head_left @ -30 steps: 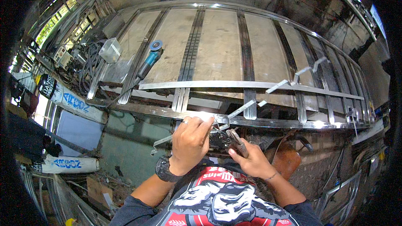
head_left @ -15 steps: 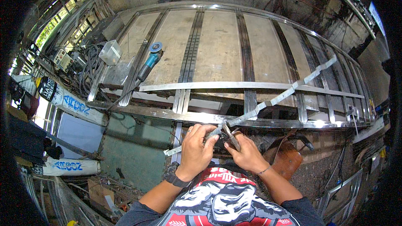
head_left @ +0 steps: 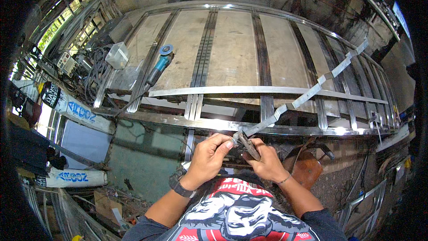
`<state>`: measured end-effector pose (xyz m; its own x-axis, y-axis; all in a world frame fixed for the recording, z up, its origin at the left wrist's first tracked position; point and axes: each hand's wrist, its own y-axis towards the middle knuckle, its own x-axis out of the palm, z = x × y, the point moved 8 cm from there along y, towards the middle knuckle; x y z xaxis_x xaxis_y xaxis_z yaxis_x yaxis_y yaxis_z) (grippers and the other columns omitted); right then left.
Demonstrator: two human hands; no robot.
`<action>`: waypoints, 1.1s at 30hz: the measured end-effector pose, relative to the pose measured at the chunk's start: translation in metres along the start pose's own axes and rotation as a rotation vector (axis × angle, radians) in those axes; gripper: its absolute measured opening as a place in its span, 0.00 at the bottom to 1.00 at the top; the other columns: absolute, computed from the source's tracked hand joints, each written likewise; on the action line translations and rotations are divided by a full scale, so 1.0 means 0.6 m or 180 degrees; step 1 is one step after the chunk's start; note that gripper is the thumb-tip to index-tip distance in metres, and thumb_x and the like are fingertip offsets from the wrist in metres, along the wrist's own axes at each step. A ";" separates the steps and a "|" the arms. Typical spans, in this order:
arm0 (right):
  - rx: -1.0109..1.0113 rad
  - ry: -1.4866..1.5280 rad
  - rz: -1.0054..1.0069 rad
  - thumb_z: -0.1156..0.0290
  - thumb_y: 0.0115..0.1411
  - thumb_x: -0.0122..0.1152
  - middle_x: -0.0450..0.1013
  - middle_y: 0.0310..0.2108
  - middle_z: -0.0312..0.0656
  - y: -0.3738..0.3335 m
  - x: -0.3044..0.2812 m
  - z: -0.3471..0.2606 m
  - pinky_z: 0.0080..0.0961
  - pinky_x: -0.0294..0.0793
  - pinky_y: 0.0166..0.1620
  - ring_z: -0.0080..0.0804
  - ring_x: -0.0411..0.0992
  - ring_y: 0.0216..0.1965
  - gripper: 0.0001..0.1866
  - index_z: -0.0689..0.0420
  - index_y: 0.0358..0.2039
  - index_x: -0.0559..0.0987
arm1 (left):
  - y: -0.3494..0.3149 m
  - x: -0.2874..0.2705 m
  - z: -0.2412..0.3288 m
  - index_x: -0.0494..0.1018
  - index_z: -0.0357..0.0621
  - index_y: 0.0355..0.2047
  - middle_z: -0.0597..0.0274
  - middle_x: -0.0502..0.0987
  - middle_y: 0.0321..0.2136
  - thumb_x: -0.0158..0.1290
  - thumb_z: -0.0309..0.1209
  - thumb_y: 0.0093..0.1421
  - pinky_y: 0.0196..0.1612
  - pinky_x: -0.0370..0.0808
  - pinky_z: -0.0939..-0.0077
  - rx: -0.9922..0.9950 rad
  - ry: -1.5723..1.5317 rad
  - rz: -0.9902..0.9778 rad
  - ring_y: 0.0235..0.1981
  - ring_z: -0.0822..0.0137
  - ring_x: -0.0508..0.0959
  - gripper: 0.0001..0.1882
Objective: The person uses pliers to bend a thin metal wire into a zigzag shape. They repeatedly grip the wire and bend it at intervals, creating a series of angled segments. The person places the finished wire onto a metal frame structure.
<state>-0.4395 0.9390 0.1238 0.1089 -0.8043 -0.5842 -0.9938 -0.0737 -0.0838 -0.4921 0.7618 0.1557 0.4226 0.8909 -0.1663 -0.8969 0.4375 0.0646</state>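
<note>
Left hand [head_left: 207, 158]: fingers pinched on the near end of the strip [head_left: 307, 93].
Right hand [head_left: 266, 163]: closed around pliers [head_left: 247, 145], which touched that same end.
Strip: stepped, zigzag metal; long axis ran diagonally from the hands, near centre, up to the far right, over the frame [head_left: 232, 90].
Grinder [head_left: 158, 69]: lay far left on the frame, well apart from both hands.
</note>
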 end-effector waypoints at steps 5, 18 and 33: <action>-0.0013 0.0194 0.0075 0.70 0.55 0.72 0.78 0.37 0.56 -0.013 -0.004 -0.012 0.40 0.76 0.43 0.56 0.80 0.39 0.25 0.59 0.53 0.74 | -0.012 0.003 -0.013 0.80 0.33 0.42 0.69 0.78 0.28 0.54 0.31 0.72 0.33 0.72 0.82 -0.0143 -0.0578 -0.0054 0.29 0.79 0.74 0.11; -0.0251 0.0276 0.0024 0.71 0.53 0.72 0.77 0.45 0.62 -0.021 0.002 -0.017 0.44 0.78 0.48 0.62 0.77 0.47 0.30 0.64 0.55 0.71 | -0.020 -0.003 -0.027 0.80 0.35 0.41 0.70 0.77 0.27 0.55 0.30 0.71 0.33 0.72 0.82 -0.0116 -0.0699 -0.0121 0.29 0.80 0.73 0.10; -0.0175 -0.2262 0.0203 0.62 0.57 0.67 0.74 0.37 0.56 0.012 -0.044 -0.084 0.52 0.76 0.42 0.57 0.77 0.43 0.22 0.63 0.47 0.77 | 0.021 0.006 -0.076 0.75 0.38 0.60 0.77 0.68 0.22 0.51 0.35 0.73 0.26 0.58 0.85 -0.1095 -0.1613 -0.0262 0.22 0.83 0.62 0.20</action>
<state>-0.4507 0.9300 0.1791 0.0215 -0.2306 -0.9728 -0.9965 -0.0841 -0.0021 -0.5076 0.7651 0.1110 0.4257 0.8400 0.3364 -0.8138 0.5180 -0.2636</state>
